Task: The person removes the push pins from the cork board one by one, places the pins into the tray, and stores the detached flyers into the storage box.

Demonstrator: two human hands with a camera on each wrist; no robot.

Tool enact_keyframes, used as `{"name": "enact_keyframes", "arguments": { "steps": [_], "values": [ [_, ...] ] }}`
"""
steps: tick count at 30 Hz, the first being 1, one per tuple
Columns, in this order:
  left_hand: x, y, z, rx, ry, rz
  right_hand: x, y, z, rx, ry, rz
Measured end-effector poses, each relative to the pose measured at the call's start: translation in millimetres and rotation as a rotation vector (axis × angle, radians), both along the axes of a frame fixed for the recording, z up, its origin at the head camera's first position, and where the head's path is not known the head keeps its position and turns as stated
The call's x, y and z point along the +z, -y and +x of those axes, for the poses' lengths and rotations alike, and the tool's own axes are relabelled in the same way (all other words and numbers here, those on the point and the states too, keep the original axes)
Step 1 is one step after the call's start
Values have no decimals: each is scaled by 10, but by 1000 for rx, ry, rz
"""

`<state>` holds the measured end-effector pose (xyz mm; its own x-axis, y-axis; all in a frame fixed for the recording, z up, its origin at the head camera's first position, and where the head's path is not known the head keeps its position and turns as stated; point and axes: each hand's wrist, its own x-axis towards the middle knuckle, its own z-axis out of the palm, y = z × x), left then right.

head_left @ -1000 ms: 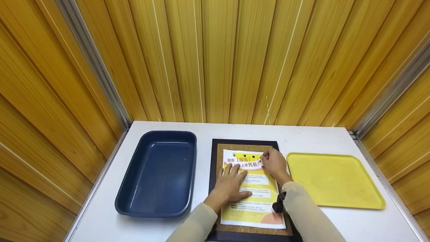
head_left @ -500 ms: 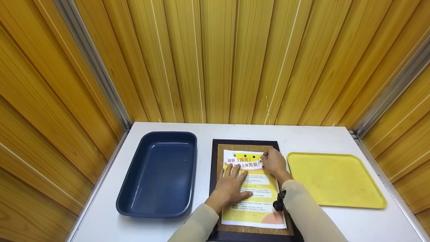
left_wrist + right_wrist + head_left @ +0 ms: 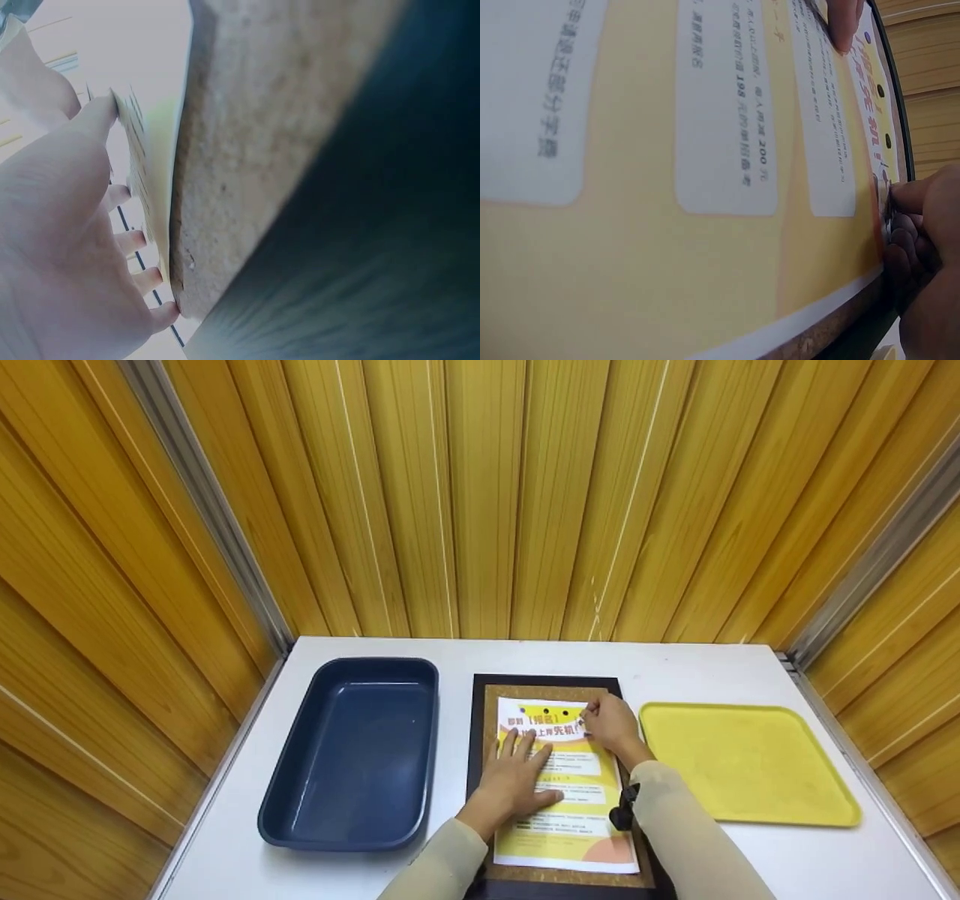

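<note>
Head view: the left grip (image 3: 514,780) rests spread, grasping nothing, on a rectangular yellow-and-white paper sheet (image 3: 577,781) — likely light, limp, easily creased, best held by its edges — lying on a dark-framed brown cork board (image 3: 541,691); the right grip (image 3: 609,725) is at the sheet's upper right corner, any pinch unclear.

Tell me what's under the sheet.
Cork shows past the edges of the sheet, with a dark frame around the cork. Beneath the sheet's middle, nothing can be seen: the sheet covers it.
</note>
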<state>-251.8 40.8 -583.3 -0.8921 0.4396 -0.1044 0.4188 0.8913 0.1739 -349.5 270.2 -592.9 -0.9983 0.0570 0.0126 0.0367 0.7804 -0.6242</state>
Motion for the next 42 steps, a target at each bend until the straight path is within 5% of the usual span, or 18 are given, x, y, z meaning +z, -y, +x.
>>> {"name": "enact_keyframes", "arguments": {
  "steps": [24,42],
  "values": [
    [-31,-35,40,1,0,-10,51,-52,33,5,52,-21],
    [6,-11,15,-4,-2,-15,15,-28,101,29,-1,-157]
  ]
}}
